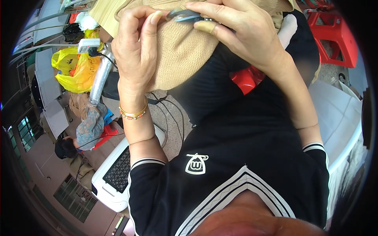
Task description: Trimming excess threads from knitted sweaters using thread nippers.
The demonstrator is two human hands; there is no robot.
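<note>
A beige knitted garment (185,59) lies bunched over my lap at the top of the view. My left hand (136,55), with a beaded bracelet at its wrist, pinches the knit between thumb and fingers. In my right hand (252,37) is a small pair of dark thread snips (188,17), its blades by my left fingertips. Tan tape wraps fingertips of the right hand. Exactly where the blades meet the knit I cannot make out.
A yellow plastic bag (80,70) and a white power adapter (89,45) with a black plug are at the left. Black cables (169,106) trail beside my lap. A white appliance with a dark grille (118,173) stands lower left, near a seated person (90,129). A red stool (334,37) is upper right.
</note>
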